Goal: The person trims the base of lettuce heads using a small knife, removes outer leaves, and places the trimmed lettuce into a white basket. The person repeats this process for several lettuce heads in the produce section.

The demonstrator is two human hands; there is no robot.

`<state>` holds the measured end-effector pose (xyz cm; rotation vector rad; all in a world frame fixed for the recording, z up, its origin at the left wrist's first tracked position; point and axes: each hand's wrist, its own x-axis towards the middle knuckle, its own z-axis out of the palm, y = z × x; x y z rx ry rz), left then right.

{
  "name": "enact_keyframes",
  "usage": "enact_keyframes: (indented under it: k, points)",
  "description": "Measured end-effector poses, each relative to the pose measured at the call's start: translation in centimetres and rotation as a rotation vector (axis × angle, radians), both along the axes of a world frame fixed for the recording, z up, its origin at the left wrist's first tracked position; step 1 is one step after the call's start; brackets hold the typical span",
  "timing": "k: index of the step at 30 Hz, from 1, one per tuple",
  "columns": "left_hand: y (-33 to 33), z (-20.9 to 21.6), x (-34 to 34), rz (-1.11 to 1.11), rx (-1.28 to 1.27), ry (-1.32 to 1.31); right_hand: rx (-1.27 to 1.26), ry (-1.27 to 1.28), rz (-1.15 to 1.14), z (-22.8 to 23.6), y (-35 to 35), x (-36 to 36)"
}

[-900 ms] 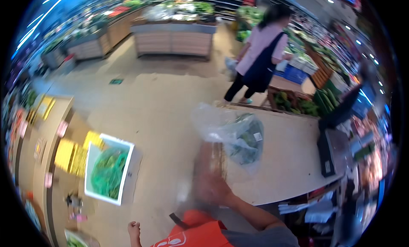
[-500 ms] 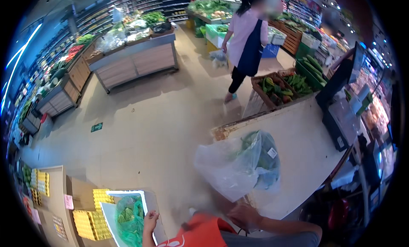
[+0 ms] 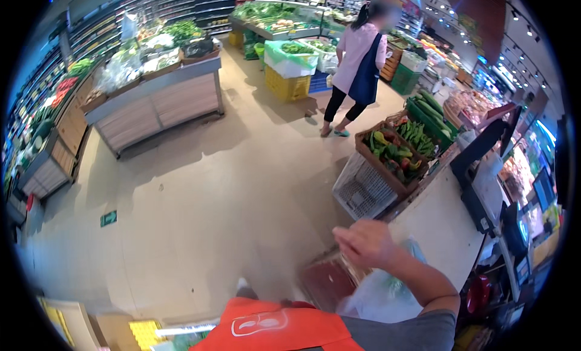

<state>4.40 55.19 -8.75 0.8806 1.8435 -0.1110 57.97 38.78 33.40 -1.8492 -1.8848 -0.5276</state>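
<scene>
My right hand (image 3: 366, 243) is raised over the near-left edge of the white counter (image 3: 436, 221). Its fingers are curled in, and nothing shows between them. Beneath my forearm lies a clear plastic bag (image 3: 384, 296) with something green inside, partly hidden by the arm. The bag rests by the counter's edge, apart from my fingers. My left hand is out of view.
A white crate with a brown basket of peppers (image 3: 396, 154) stands beyond the counter, beside a green crate of cucumbers (image 3: 433, 112). A scale with a screen (image 3: 481, 181) sits at right. A person (image 3: 360, 60) stands further off. Yellow egg trays (image 3: 144, 334) lie lower left.
My right hand has risen and moved forward, away from the bag. The bag now sits lower in view, under my forearm. My left hand has left the view. The person has turned and stepped.
</scene>
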Motion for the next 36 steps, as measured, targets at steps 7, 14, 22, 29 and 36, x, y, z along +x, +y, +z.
enact_keyframes:
  k: [7,14,22,29,36]
  points:
    - [28.6,3.7,20.6,-0.458,0.644,-0.200,-0.216,0.267,-0.475,-3.5,3.3,2.0]
    - [32.0,38.3,57.6,-0.726,1.205,-1.362,-0.134,0.474,-0.915,-8.3,4.3,6.3]
    - [28.8,52.9,69.2,-0.754,1.674,-2.106,-0.071,0.457,-0.693,-11.5,16.6,25.3]
    - [31.7,50.8,81.6,-0.437,1.677,-1.825,-0.195,0.681,-0.382,-13.0,33.3,41.0]
    - [37.7,51.1,100.6,-0.384,1.403,-2.204,-0.151,0.962,-1.107,-27.4,25.7,58.7]
